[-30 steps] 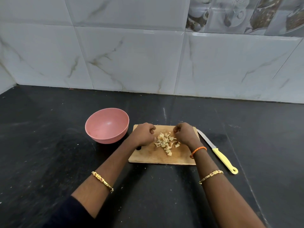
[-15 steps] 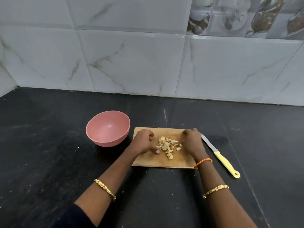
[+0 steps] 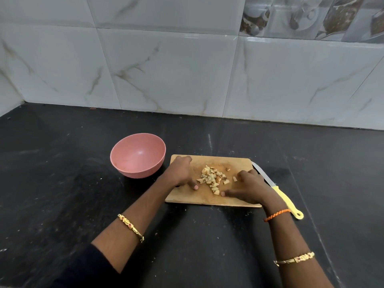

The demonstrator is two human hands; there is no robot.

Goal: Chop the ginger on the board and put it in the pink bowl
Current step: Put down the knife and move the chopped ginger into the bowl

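No writing, label, brand or number can be read anywhere here. The patterned wall tiles (image 3: 311,15) at the upper right carry pictures only, too blurred to make out.

Black stone counter (image 3: 62,183), faint pale flecks. 3 items directly on it: pink bowl (image 3: 138,155) left; wooden board (image 3: 209,199) just beside it; yellow-handled knife (image 3: 278,192) along board's right edge.
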